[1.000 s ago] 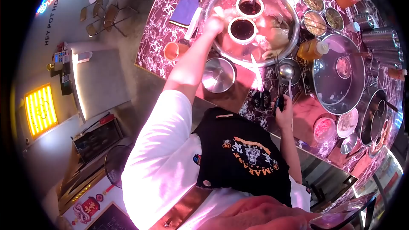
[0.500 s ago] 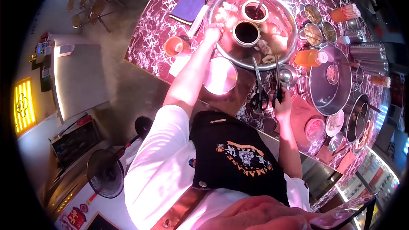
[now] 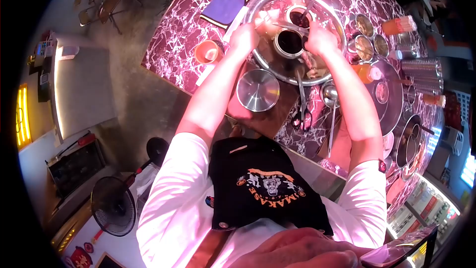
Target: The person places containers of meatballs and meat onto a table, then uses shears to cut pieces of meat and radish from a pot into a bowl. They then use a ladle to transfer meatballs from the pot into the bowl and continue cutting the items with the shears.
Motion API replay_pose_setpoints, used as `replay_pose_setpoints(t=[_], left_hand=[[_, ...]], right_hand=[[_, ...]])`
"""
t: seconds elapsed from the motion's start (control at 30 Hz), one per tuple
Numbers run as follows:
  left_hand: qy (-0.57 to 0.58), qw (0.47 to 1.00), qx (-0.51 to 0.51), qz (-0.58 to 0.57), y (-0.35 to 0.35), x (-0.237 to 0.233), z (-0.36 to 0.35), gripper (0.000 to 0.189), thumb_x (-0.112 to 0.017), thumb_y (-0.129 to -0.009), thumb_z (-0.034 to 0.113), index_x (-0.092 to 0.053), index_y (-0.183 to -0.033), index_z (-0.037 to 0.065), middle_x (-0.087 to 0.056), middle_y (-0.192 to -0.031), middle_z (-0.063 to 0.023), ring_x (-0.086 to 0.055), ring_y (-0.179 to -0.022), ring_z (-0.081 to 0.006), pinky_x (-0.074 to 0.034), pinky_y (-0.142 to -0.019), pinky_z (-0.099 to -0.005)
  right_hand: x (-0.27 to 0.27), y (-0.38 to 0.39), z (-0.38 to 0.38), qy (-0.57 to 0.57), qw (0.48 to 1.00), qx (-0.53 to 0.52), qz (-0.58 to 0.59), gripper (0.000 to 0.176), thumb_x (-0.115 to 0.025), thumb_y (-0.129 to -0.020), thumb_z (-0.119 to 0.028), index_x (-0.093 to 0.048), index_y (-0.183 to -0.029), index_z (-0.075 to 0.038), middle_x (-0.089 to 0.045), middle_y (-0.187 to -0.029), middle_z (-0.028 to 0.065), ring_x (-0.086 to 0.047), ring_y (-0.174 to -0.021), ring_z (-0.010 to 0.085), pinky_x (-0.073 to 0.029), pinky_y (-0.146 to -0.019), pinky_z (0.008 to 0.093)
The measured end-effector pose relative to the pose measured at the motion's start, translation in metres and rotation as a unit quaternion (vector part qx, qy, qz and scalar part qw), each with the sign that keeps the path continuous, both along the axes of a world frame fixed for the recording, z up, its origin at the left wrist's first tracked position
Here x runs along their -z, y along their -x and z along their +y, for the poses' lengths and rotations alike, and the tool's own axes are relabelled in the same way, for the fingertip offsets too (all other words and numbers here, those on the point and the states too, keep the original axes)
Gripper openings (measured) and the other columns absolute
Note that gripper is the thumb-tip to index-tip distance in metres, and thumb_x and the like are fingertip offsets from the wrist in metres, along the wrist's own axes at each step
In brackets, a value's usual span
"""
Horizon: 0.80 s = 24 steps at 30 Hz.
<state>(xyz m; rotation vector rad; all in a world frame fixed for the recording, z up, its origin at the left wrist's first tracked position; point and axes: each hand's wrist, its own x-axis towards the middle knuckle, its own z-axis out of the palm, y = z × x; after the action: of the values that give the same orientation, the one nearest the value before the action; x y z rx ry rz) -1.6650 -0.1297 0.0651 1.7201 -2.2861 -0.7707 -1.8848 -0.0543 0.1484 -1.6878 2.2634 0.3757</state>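
Note:
A wide metal basin (image 3: 292,80) of pale food pieces holds two round cups of dark liquid, a front cup (image 3: 289,43) and a back cup (image 3: 299,16). My left hand (image 3: 243,38) is closed at the basin's left rim; what it grips is too blurred to make out. Over the right side of the basin, my right hand (image 3: 320,37) is wrapped round the handles of scissors, whose blades (image 3: 287,25) point left above the front cup. Another pair of scissors (image 3: 302,117) leans on the basin's front rim.
An empty metal bowl (image 3: 258,90), a ladle (image 3: 331,94) and an orange cup (image 3: 208,52) are near the basin. A purple notebook (image 3: 224,7) lies behind left. Small tins (image 3: 364,49), an orange bottle (image 3: 366,73) and a big pot (image 3: 389,97) stand to the right.
My right hand has lifted one pair of scissors from the basin's front and carried it up over the basin. My left hand has shifted slightly left. The view has moved a little.

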Motion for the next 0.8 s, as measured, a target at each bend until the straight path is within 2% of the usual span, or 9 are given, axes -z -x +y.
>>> replay_pose_setpoints(t=[0.1,0.17,0.3,0.4,0.47,0.5,0.57,0.63,0.8], left_hand=[[-0.060,0.997,0.029,0.048,0.005,-0.002,-0.014,0.028,-0.054,-0.078,0.017,-0.071,-0.096,0.004,-0.068,-0.096,-0.0245,-0.066,-0.096,-0.0404,-0.051,-0.087,-0.0468],[-0.034,0.999,0.034,0.027,0.017,0.032,-0.024,0.027,-0.055,-0.078,0.017,-0.072,-0.095,0.005,-0.068,-0.095,-0.0242,-0.066,-0.094,-0.0393,-0.052,-0.086,-0.0457],[-0.098,0.989,-0.063,0.093,0.021,0.032,-0.007,0.026,-0.055,-0.081,0.019,-0.072,-0.097,0.007,-0.069,-0.097,-0.0207,-0.067,-0.092,-0.0384,-0.052,-0.083,-0.0452],[-0.096,0.975,-0.101,0.171,0.015,0.033,0.010,0.029,-0.053,-0.085,0.021,-0.071,-0.102,0.007,-0.069,-0.102,-0.0194,-0.066,-0.095,-0.0375,-0.051,-0.085,-0.0455],[-0.057,0.968,-0.106,0.219,0.009,0.029,0.021,0.029,-0.053,-0.088,0.021,-0.068,-0.108,0.006,-0.071,-0.084,-0.0168,-0.070,-0.083,-0.0315,-0.053,-0.077,-0.0436],[-0.053,0.968,-0.102,0.223,0.007,0.031,0.021,0.029,-0.053,-0.088,0.021,-0.068,-0.108,0.006,-0.071,-0.084,-0.0168,-0.070,-0.083,-0.0315,-0.053,-0.077,-0.0436],[0.053,0.974,-0.073,0.206,0.001,0.042,0.026,0.029,-0.050,-0.091,0.024,-0.068,-0.107,0.008,-0.070,-0.093,-0.0178,-0.068,-0.090,-0.0340,-0.053,-0.080,-0.0434],[0.008,0.972,-0.093,0.217,-0.014,0.029,0.042,0.030,-0.051,-0.090,0.025,-0.069,-0.107,0.008,-0.069,-0.098,-0.0181,-0.067,-0.093,-0.0341,-0.052,-0.083,-0.0424],[-0.070,0.975,-0.104,0.186,-0.048,0.038,0.061,0.031,-0.052,-0.088,0.026,-0.069,-0.108,0.008,-0.069,-0.101,-0.0178,-0.066,-0.097,-0.0340,-0.051,-0.085,-0.0418]], right_hand=[[0.009,-0.006,-0.034,-0.010,1.000,-0.008,0.014,0.045,-0.056,-0.083,-0.015,-0.050,-0.125,-0.001,-0.065,-0.116,0.0215,-0.064,-0.106,0.0352,-0.051,-0.092,0.0437],[0.033,-0.003,-0.045,-0.007,0.999,-0.030,0.026,0.039,-0.052,-0.087,-0.014,-0.050,-0.124,0.000,-0.065,-0.115,0.0219,-0.064,-0.106,0.0357,-0.051,-0.091,0.0436],[0.048,0.000,-0.034,0.032,0.998,-0.050,0.021,0.029,-0.042,-0.093,-0.013,-0.052,-0.116,0.000,-0.065,-0.111,0.0242,-0.064,-0.104,0.0371,-0.052,-0.086,0.0459],[0.050,0.016,-0.008,0.146,0.982,-0.108,0.060,0.021,-0.046,-0.090,-0.013,-0.053,-0.108,-0.003,-0.065,-0.096,0.0192,-0.065,-0.091,0.0360,-0.053,-0.078,0.0462],[0.043,0.022,0.009,0.181,0.971,-0.142,0.070,0.020,-0.047,-0.089,-0.012,-0.054,-0.106,-0.004,-0.064,-0.094,0.0179,-0.065,-0.090,0.0352,-0.054,-0.076,0.0456],[0.040,0.024,0.014,0.213,0.958,-0.175,0.076,0.019,-0.048,-0.089,-0.012,-0.054,-0.105,-0.005,-0.064,-0.091,0.0166,-0.065,-0.089,0.0343,-0.054,-0.075,0.0450],[0.029,0.019,0.026,0.256,0.944,-0.195,0.076,0.017,-0.049,-0.088,-0.011,-0.054,-0.102,-0.006,-0.062,-0.088,0.0149,-0.065,-0.087,0.0327,-0.054,-0.073,0.0443],[0.016,0.007,0.041,0.286,0.931,-0.215,0.074,0.015,-0.049,-0.088,-0.011,-0.055,-0.101,-0.006,-0.063,-0.090,0.0142,-0.065,-0.087,0.0320,-0.054,-0.073,0.0440],[0.005,-0.008,0.052,0.144,0.976,-0.127,0.103,0.027,-0.051,-0.086,-0.011,-0.052,-0.112,-0.006,-0.065,-0.099,0.0180,-0.066,-0.094,0.0326,-0.054,-0.079,0.0445]])
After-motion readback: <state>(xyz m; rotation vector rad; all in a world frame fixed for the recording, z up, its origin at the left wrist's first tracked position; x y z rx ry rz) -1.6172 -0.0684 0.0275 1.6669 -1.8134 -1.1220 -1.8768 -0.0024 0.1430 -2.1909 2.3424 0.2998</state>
